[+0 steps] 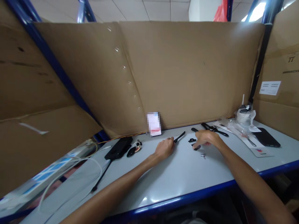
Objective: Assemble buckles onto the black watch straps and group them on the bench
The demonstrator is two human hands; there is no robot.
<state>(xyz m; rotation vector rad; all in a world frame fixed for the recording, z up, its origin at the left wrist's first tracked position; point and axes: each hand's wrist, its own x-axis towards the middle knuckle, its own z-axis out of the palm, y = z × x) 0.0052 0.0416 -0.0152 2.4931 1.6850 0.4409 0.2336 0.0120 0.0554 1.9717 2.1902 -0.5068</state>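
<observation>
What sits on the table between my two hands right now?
In the head view, a small black part lies between the left hand and right hand.

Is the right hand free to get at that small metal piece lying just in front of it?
Probably yes: the right hand rests just behind the small metal piece, with only bare table between them, though its fingers touch a black part.

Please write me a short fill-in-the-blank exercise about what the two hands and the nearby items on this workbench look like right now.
1. The left hand holds a slim black ____ strip at one end.
2. The right hand rests over small ____-coloured parts on the table.
3. The dark phone lies near the table's ____ end.
4. The wall behind the table is brown ____.

Missing words: plastic; black; right; cardboard
</observation>
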